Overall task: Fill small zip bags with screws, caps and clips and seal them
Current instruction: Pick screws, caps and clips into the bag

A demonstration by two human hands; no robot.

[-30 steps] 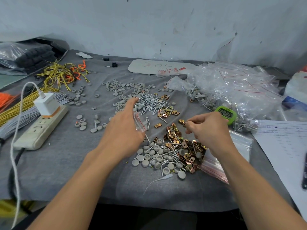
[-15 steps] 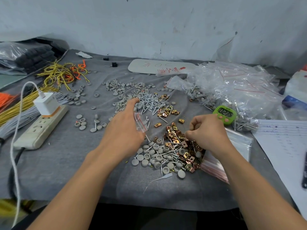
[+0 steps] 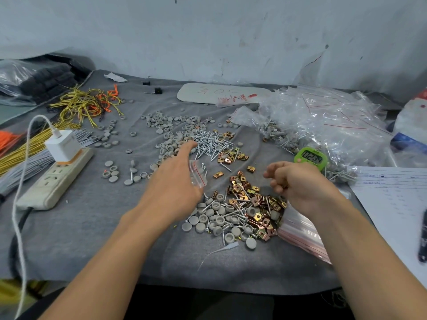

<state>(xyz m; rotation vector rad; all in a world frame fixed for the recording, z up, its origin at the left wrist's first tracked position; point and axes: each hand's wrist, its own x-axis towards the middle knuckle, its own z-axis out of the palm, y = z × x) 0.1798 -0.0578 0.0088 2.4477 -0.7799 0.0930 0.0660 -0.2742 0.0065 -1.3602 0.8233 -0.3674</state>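
A grey cloth (image 3: 92, 227) covers the table, and clutter rings the work area. A power strip (image 3: 55, 179) with a white charger (image 3: 62, 145) plugged in lies on the left, with yellow wires (image 3: 85, 103) behind it. A green timer (image 3: 312, 158) sits just beyond the right hand (image 3: 298, 183), and a lined paper sheet (image 3: 392, 195) lies on the right, cut off by the frame edge. The left hand (image 3: 175, 181) pinches a small zip bag (image 3: 197, 173) with a red seal stripe, its forefinger stretched toward the loose pile of screws (image 3: 210, 144). The palm covers the grip itself and the lower part of the bag. A screw or two seems to show through the plastic, but the rest of what it holds is too small to make out. The hands are apart. The right hand hovers over the heap of copper clips (image 3: 245, 192) with its fingers curled round a few of them, and a glint of copper shows between them. Grey caps (image 3: 217, 218) lie mixed with more screws in front of the clips. A stack of empty zip bags (image 3: 300, 232) lies partly under the right forearm. A big heap of filled bags (image 3: 323, 121) is piled at the back right, with screws and caps visible through the crumpled plastic.
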